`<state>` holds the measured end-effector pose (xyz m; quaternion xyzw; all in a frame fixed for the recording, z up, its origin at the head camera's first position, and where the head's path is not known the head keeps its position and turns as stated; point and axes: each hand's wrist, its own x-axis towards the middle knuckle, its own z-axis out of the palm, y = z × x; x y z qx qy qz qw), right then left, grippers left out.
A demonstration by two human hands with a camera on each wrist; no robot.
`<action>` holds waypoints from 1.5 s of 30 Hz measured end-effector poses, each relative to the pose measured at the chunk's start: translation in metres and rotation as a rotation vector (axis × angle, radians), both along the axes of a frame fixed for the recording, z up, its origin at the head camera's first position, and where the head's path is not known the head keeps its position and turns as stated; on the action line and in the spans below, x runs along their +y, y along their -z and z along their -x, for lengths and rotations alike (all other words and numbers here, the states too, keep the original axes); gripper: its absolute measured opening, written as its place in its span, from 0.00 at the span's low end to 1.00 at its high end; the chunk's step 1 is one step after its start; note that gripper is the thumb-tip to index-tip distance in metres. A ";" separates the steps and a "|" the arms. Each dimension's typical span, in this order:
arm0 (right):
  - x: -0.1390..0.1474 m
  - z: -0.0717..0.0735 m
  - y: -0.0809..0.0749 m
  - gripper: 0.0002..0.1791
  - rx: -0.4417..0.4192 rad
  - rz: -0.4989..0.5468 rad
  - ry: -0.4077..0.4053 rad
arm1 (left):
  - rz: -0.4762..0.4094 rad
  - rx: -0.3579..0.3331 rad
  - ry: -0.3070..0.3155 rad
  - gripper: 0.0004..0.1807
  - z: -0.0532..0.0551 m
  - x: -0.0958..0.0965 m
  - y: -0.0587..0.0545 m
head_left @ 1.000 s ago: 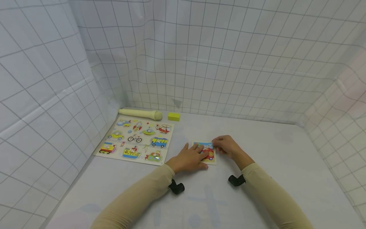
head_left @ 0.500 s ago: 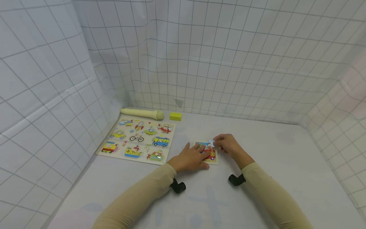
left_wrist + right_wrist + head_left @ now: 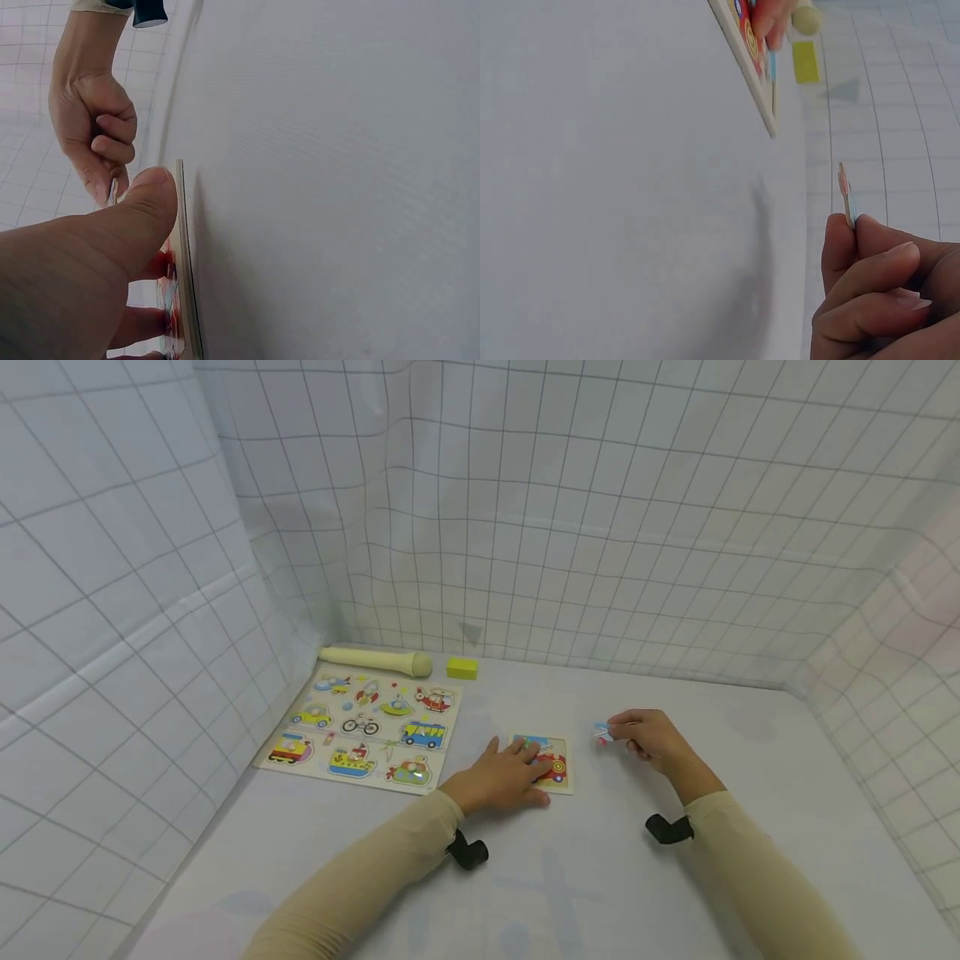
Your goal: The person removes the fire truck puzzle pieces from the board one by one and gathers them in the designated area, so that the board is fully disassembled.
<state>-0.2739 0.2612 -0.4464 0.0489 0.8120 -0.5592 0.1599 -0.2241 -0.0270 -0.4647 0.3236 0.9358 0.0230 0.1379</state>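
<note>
Left hand (image 3: 501,779) stays spread on the small puzzle (image 3: 561,750); right hand (image 3: 649,737), pinching a piece (image 3: 602,732), has moved rightward off it.

Left of the puzzle (image 3: 557,768) lies the picture board (image 3: 377,740), a microphone (image 3: 375,659) behind it, perhaps touching.

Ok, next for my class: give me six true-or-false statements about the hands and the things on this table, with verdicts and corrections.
1. The right hand pinches a puzzle piece. True.
2. The left hand rests on the small puzzle. True.
3. The puzzle piece touches the small puzzle. False: it is held apart from it.
4. The yellow block sits near the round end of the microphone. True.
5. The microphone lies between the hands. False: it lies along the far side of the large board.
6. The large board shows only animals. False: it shows vehicles.
</note>
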 end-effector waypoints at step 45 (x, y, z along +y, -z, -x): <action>0.073 0.000 0.011 0.15 0.139 -0.421 0.003 | -0.073 -0.005 0.004 0.35 0.003 -0.003 0.001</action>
